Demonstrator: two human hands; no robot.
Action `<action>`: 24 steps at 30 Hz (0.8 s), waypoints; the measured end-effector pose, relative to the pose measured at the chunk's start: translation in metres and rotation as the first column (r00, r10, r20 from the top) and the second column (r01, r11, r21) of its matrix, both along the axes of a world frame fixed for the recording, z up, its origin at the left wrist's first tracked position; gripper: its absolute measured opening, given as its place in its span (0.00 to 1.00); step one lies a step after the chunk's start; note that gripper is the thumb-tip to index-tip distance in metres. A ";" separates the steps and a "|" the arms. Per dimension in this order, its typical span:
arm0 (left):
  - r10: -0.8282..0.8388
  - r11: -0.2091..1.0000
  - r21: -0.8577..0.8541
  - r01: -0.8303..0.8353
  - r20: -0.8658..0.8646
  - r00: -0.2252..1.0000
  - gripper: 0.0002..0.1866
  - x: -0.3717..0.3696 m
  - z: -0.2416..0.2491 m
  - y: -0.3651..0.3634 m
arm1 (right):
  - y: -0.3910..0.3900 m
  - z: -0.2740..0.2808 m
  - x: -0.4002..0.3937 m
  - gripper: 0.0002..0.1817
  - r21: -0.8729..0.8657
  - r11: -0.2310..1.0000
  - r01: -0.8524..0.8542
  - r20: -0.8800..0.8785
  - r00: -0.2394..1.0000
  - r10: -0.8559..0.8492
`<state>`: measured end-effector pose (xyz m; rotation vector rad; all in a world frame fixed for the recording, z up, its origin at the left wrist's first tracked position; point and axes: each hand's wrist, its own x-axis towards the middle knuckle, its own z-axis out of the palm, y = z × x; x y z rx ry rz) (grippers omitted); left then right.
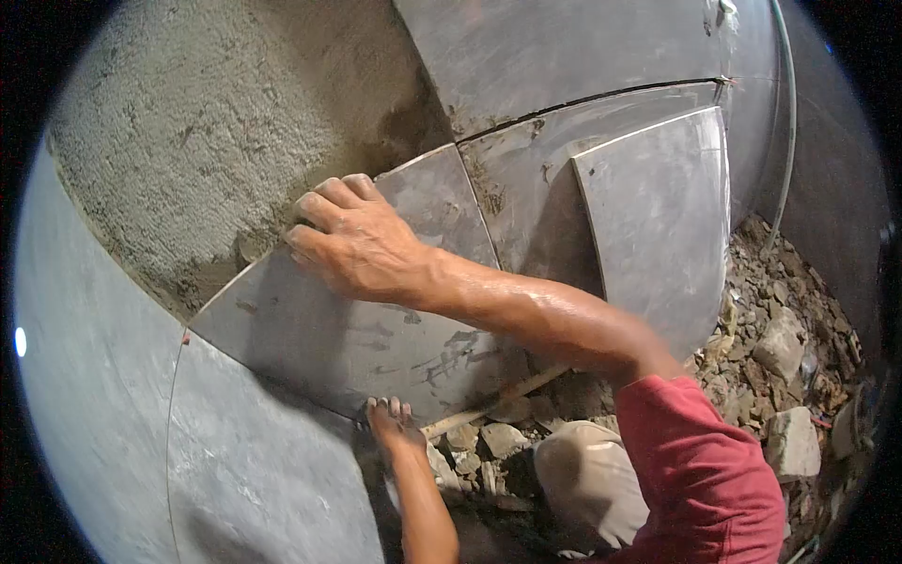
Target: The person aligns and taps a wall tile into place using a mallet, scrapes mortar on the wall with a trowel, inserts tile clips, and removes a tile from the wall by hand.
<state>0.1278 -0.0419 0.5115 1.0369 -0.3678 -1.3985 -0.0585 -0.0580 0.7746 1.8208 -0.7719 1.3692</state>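
A large grey tile [310, 343] stands against the wall, its face smeared with wet marks. My right hand [355, 237] reaches across it, fingers curled over its upper edge beside the bare mortar [207, 122]. Down at the tile's lower edge is my left hand [395, 425], its bent fingertips on the edge; its thumb is hidden. Next to the tile, a smaller grey tile piece [662, 221] leans on the wall tiles at the right.
Set grey tiles [564, 52] cover the wall above, and more grey tiles [254, 451] run along the left. Broken stones and rubble [780, 348] lie at the lower right, around my knee [587, 479]. A thin hose [789, 122] hangs at the far right.
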 end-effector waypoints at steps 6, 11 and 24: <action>0.032 0.999 0.037 -0.033 0.049 0.998 0.24 -0.006 0.003 0.000 | -0.011 -0.002 -0.001 0.07 -0.011 0.999 0.036 0.049 0.998 -0.035; 0.078 0.995 0.058 -0.087 0.143 0.987 0.24 -0.030 0.040 0.023 | -0.012 -0.002 0.000 0.07 -0.032 0.999 0.019 0.087 0.996 -0.016; 0.057 0.986 -0.168 0.012 0.399 0.915 0.31 -0.013 -0.042 -0.008 | -0.011 -0.003 0.011 0.08 -0.013 1.000 -0.002 0.252 0.968 0.005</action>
